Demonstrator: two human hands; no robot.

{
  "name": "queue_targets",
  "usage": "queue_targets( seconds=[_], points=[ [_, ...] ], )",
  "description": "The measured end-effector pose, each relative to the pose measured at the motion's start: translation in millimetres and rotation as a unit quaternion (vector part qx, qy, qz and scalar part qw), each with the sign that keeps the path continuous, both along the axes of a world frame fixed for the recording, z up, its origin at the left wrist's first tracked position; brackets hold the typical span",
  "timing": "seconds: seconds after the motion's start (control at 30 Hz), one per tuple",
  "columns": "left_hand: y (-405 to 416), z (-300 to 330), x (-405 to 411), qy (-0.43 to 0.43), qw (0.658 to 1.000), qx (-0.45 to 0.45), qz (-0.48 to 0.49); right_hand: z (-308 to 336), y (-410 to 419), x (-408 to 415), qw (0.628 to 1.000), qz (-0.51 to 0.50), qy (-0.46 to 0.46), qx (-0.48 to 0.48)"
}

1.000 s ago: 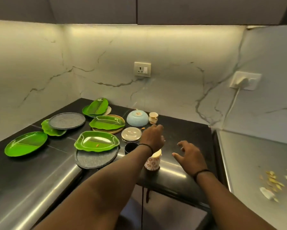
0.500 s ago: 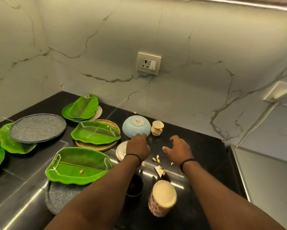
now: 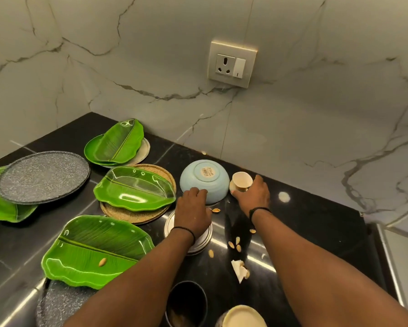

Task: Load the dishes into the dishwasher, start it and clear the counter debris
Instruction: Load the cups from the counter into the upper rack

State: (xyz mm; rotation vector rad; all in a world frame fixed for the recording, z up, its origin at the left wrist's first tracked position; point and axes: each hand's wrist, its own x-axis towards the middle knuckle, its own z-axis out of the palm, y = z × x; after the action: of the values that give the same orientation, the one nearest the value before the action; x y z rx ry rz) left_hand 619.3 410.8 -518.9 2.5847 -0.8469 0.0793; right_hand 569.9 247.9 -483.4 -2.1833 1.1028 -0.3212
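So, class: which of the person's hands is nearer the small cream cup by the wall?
Right. The right hand touches the small cream cup; the left hand rests against the upturned blue bowl, on the cup's far side.

Glossy green leaf plate (image 3: 97,249) on polished black stone counter (image 3: 316,232).

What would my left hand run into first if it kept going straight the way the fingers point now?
The upturned light blue bowl. The left hand points toward the back wall, and its fingertips already look to be at the bowl's near side, though actual contact is hard to judge from this angle.
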Motion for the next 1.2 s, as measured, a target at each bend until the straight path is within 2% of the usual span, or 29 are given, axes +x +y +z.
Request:
queue_targets(
  seconds=[0.17, 0.37, 0.47, 0.63, 0.8, 1.0, 1.1, 1.2],
  points=[
    [-14, 2, 12, -0.018, 1.0, -0.002, 0.002, -19, -27, 24, 0.998, -0.007, -0.021, 0.061],
    [-29, 14, 18, -0.011, 1.0, 0.021, -0.001, -28, -26, 19, 0.989, 0.0, -0.109, 0.102],
    [-37, 21, 13, 0.024, 1.0, 0.015, 0.003, -25, -27, 3, 0.985, 0.015, -0.141, 0.095],
    [-48, 39, -14, 0.11, 0.992, -0.059, -0.007, -6, -27, -38, 0.986, 0.054, -0.136, 0.083],
    [-69, 74, -50, 0.098, 0.982, -0.108, -0.123, 31, -29, -105, 0.99, 0.032, -0.119, 0.075],
    [-119, 126, -115, 0.035, 0.954, -0.127, -0.27, 92, -44, -201, 0.991, -0.027, -0.133, -0.005],
    [-149, 128, -195, 0.047, 0.927, -0.103, -0.358, 104, -51, -297, 0.99, -0.096, -0.101, -0.035],
    [-165, 116, -308, 0.101, 0.884, -0.085, -0.448, 100, -39, -422, 0.978, -0.19, -0.081, -0.019]
  ],
)
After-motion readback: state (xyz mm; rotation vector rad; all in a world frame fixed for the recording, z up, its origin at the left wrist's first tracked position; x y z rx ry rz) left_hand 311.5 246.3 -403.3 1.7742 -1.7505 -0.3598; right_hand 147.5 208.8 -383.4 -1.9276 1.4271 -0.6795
